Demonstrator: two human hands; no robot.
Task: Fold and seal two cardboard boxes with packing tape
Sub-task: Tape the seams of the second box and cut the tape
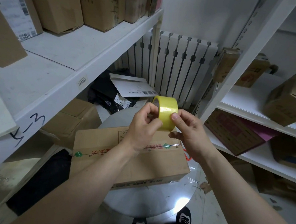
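while over the box point(122, 162), left hand point(142, 127) and right hand point(191, 132), fingers point(151, 108) curled on the tape roll point(166, 111) (yellow)

You've got the box point(164, 163) on the table point(154, 205) straight ahead, the tape roll point(165, 111) above its far edge, between your left hand point(142, 127) and right hand point(190, 135). A shelf unit point(97, 68) stands to your left, a second shelf unit point(246, 101) to your right, and the radiator point(178, 65) is behind the table.

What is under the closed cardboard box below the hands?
The cardboard box rests on a round grey table with a glossy top. The table's base and the surface directly beneath the box are covered.
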